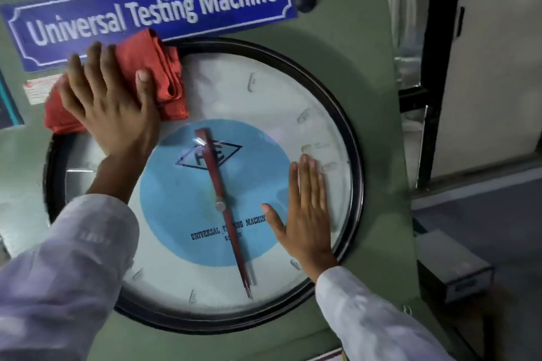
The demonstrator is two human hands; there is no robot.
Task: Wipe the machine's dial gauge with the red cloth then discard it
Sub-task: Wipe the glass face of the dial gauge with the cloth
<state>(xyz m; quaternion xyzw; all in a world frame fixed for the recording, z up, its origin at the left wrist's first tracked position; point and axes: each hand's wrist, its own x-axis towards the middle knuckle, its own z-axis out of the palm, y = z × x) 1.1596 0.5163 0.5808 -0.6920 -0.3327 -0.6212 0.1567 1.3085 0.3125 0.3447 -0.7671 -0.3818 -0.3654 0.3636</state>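
Panel: grey-green painted metal, upright, filling most of the view; doorway with black frame at the right edge.
Sign: blue plate, white border, "Universal Testing Machine", fixed above the gauge; faint writing above it unreadable.
Sticker: white and red, at the left below the sign; its print is too blurred to read.
Left hand: flat, fingers spread, pressing the cloth on the gauge's upper left; white sleeve below.
Cloth: red, folded, creased, lying across the gauge rim and touching the sign's lower edge; middle hidden under the hand.
Gauge: round, black rim, glazed white face, pale blue centre disc, red pointer tipped down; scale marks smeared, left portion hidden by arm.
Right hand: flat on the glass at lower right, fingers together, holding nothing.
Box: grey, rectangular, at the panel's lower right.
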